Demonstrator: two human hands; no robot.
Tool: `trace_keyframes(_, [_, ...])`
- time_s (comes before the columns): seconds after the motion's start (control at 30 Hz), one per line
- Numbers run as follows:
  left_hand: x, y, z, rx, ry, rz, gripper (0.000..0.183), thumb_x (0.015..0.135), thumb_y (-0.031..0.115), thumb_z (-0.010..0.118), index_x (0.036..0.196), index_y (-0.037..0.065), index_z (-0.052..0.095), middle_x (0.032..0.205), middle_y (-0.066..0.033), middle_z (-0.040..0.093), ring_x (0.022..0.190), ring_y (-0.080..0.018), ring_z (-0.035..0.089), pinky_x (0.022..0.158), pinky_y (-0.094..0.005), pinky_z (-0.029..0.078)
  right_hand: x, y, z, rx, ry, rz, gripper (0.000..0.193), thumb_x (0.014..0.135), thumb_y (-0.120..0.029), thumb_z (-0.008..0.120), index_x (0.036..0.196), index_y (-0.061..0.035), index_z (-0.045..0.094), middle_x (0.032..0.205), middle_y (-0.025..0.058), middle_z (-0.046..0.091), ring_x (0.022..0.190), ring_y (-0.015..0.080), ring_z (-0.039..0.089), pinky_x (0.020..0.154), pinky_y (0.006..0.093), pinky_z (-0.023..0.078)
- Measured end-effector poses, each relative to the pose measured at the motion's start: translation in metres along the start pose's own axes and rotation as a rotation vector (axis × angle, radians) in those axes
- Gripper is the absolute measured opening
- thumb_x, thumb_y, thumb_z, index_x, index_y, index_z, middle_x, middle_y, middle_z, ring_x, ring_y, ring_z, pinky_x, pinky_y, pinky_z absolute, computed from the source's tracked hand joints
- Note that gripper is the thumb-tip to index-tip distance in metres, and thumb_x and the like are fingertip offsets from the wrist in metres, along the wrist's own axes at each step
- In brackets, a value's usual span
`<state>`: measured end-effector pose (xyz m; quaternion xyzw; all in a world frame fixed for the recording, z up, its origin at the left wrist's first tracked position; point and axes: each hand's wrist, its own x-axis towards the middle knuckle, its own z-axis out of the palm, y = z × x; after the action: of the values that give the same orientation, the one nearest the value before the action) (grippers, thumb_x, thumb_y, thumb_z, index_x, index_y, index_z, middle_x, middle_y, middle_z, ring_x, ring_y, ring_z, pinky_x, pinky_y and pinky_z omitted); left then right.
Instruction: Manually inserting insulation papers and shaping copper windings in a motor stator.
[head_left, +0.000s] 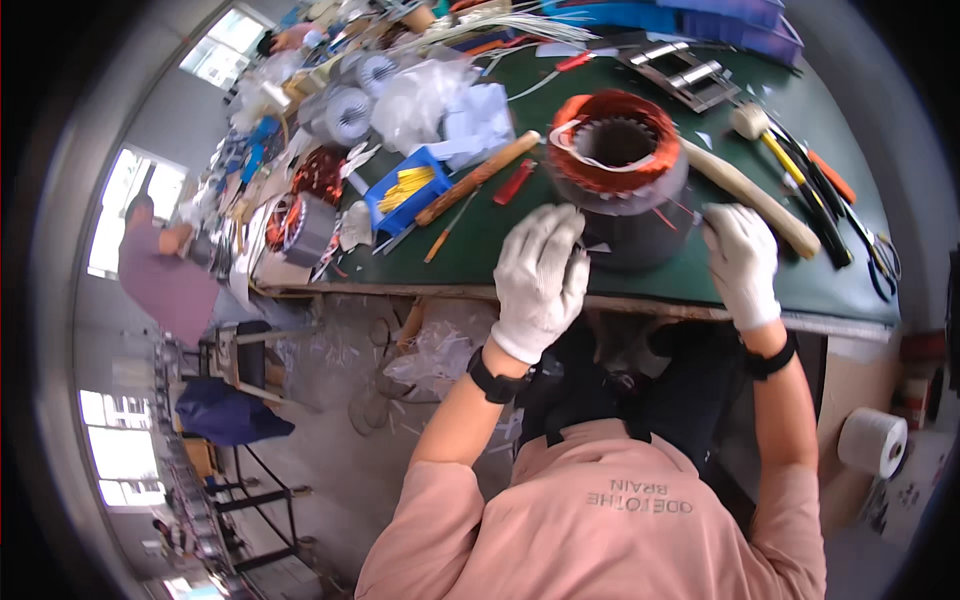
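A motor stator (640, 228) stands upright at the table's near edge, with an orange copper winding (655, 160) ringing its top. White leads (562, 140) loop over the winding, and a short red wire sticks out of its near side. My left hand (540, 280), in a white glove, is at the stator's left side, fingers bent loosely and thumb apart. A small white slip (597, 248) shows beside its fingertips. On the other side my gloved right hand (742, 262) has its fingers closed next to the stator; what they pinch is too small to make out.
A wooden stick (750, 198), a mallet (750, 122) and scissors (884, 262) lie to the right. Leftward are a red-handled tool (515, 183), a wooden rod (480, 180) and a blue bin (412, 190) holding yellow pieces. Another stator (305, 232) stands farther left; a person (165, 265) works beyond.
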<state>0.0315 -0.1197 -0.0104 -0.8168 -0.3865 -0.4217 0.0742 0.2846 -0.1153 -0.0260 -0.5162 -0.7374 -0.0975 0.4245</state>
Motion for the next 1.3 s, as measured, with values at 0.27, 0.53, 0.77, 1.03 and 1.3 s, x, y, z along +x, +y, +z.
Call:
trace_keyframes(0.27, [-0.092,-0.082,-0.014,0.108,0.015,-0.417,0.022,0.082,0.012,0.060,0.103,0.005,0.062,0.104,-0.0133,0.064,0.093,-0.0345,0.061,0.083,-0.0435,0.049,-0.115,0.074,-0.014,-0.289,0.344,0.810,0.032,0.095,-0.017,0.058,0.122,0.0000,0.057,0.108,0.0173,0.067,0.096,0.0290,0.065,0.089,0.0378,0.050])
trace_keyframes(0.53, [-0.102,-0.092,0.006,0.231,0.153,-0.335,0.018,0.080,0.010,0.057,0.097,0.008,0.063,0.098,-0.0071,0.064,0.086,-0.0279,0.060,0.078,-0.0412,0.045,-0.106,-0.005,-0.008,-0.115,0.273,0.548,0.035,0.092,-0.003,0.053,0.126,0.0037,0.052,0.119,0.0197,0.060,0.109,0.0333,0.058,0.097,0.0407,0.044])
trace_keyframes(0.77, [-0.068,-0.100,-0.020,0.187,-0.276,-0.420,0.021,0.082,0.022,0.063,0.098,0.009,0.065,0.096,-0.0084,0.064,0.089,-0.0274,0.060,0.081,-0.0409,0.048,-0.053,-0.064,0.058,-0.037,0.000,0.257,0.026,0.081,0.000,0.060,0.107,0.0006,0.061,0.109,0.0212,0.057,0.101,0.0388,0.056,0.090,0.0439,0.046])
trace_keyframes(1.03, [0.024,-0.179,-0.040,0.383,-0.464,-0.265,0.029,0.086,0.032,0.058,0.105,0.010,0.062,0.098,-0.0128,0.061,0.093,-0.0312,0.061,0.081,-0.0461,0.048,-0.046,-0.068,0.069,-0.165,-0.174,0.175,0.024,0.079,-0.007,0.065,0.101,0.0004,0.063,0.103,0.0182,0.056,0.097,0.0371,0.053,0.084,0.0449,0.046])
trace_keyframes(1.3, [0.133,-0.283,-0.056,0.182,-0.738,-0.237,0.030,0.080,0.021,0.054,0.104,0.009,0.068,0.099,-0.0168,0.068,0.085,-0.0336,0.064,0.078,-0.0396,0.052,-0.047,-0.070,0.068,-0.193,-0.179,0.181,0.024,0.078,-0.006,0.065,0.101,0.0004,0.063,0.104,0.0169,0.056,0.098,0.0366,0.053,0.085,0.0454,0.046])
